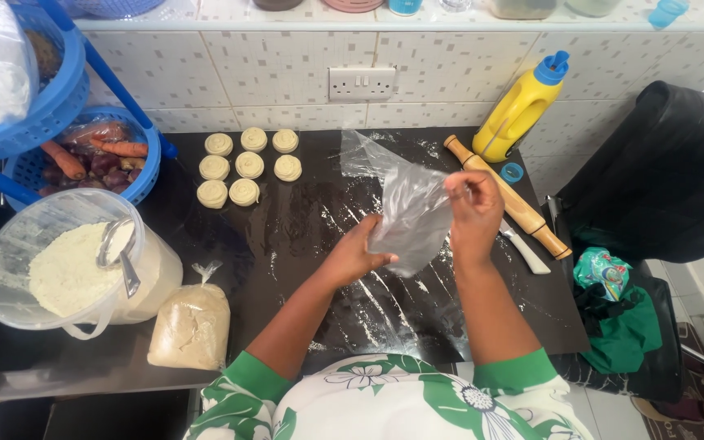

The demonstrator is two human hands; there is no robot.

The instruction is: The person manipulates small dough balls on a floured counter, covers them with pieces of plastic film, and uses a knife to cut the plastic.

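I hold the thin clear plastic sheet (pixel 411 213) up over the floured dark worktop (pixel 303 236), my right hand (pixel 474 213) pinching its top edge with closed fingers, my left hand (pixel 358 254) gripping its lower side. It looks weightless, limp and clingy, best held by the edges.

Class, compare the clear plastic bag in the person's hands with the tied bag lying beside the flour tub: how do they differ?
The clear plastic bag is empty and limp; the tied bag bulges with tan powder. The clear plastic bag is held up off the counter by the left hand and right hand; the tied bag rests on the dark counter, untouched. The tied bag is knotted at its top; the other shows no knot. Both are thin see-through plastic.
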